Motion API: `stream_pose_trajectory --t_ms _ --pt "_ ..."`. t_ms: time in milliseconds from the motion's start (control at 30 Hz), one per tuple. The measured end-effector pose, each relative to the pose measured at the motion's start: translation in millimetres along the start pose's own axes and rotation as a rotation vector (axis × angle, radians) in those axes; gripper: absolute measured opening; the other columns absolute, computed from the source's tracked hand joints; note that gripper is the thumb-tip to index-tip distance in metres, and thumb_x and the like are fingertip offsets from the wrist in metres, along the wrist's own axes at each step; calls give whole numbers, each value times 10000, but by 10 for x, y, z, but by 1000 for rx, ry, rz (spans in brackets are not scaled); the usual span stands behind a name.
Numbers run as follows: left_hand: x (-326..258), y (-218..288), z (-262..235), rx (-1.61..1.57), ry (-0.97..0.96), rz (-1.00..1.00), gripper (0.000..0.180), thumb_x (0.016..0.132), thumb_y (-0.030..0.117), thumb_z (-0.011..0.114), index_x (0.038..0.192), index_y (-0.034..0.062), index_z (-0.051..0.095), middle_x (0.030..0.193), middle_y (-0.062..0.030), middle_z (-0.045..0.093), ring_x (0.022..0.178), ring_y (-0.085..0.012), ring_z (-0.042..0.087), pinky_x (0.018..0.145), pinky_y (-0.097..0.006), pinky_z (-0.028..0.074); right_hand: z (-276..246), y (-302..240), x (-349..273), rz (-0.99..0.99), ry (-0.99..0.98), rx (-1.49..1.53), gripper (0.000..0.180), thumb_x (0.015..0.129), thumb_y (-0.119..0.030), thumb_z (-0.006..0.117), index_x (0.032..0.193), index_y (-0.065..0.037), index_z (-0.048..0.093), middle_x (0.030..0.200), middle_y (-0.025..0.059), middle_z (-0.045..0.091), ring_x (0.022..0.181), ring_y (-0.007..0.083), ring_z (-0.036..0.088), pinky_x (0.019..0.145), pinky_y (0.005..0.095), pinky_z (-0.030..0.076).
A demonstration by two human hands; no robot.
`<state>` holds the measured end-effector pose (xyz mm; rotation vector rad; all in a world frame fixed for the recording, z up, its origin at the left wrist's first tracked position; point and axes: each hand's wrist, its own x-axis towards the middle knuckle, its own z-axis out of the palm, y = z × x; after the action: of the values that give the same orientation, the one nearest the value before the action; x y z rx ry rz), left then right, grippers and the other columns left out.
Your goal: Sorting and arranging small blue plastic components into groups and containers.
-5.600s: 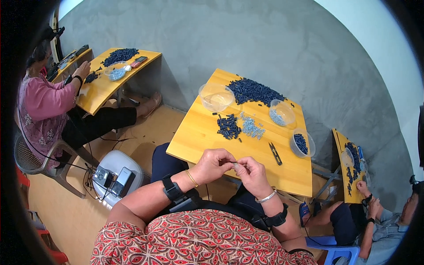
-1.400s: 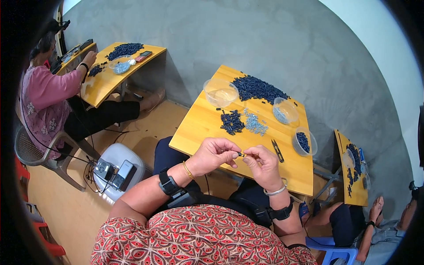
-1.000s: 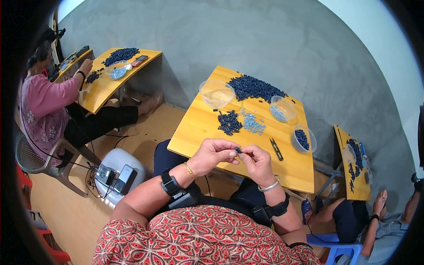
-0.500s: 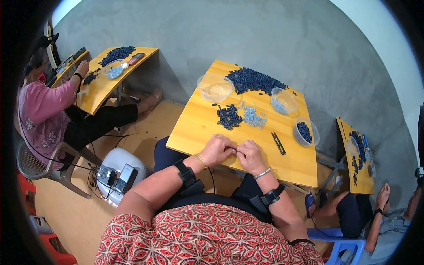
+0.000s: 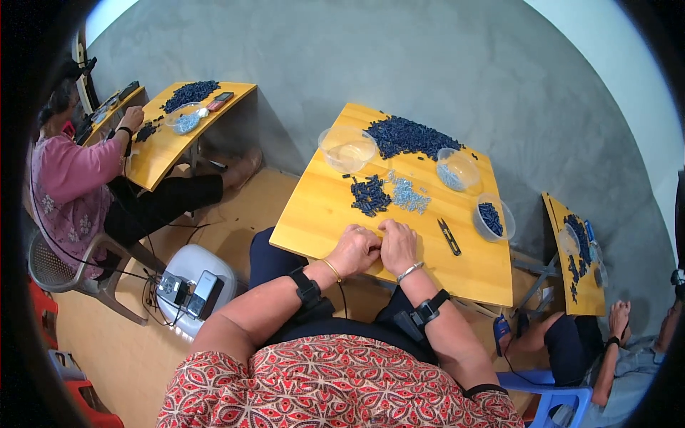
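At the near edge of the wooden table, my left hand and my right hand meet with bent fingers. Whatever they pinch is hidden behind the fingers. Beyond them lies a small pile of dark blue tube-like pieces, with a scatter of small light-blue clear pieces to its right. Thread snips with black handles rest on the wood to the right of my right hand.
A big heap of dark blue pieces covers the table's far side. Clear round bowls stand around: one at the left, one with light-blue pieces, one with dark pieces. Co-workers sit at tables left and right.
My right hand has turned and its fingers now point more forward, beside my left. The small dark piece glimpsed between my fingertips before is out of sight.
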<state>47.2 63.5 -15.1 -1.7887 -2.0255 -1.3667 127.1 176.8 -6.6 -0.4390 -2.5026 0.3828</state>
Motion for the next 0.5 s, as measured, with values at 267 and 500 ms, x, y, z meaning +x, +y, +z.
stream_pose_trajectory --t_ms 267,500 --pt "14 -57 51 -17 39 14 19 596 33 582 588 26 566 616 -151 565 630 -327 540 663 -387 424 68 51 -12 -109 -37 -20 115 722 -127 448 645 -100 528 700 86 547 758 303 506 649 434 349" --pt "23 -104 51 -60 60 35 45 601 6 567 595 34 532 594 -154 534 594 -335 517 619 -377 424 80 10 40 -109 -65 -90 105 701 -128 474 631 -93 544 704 93 547 760 313 507 640 442 358"
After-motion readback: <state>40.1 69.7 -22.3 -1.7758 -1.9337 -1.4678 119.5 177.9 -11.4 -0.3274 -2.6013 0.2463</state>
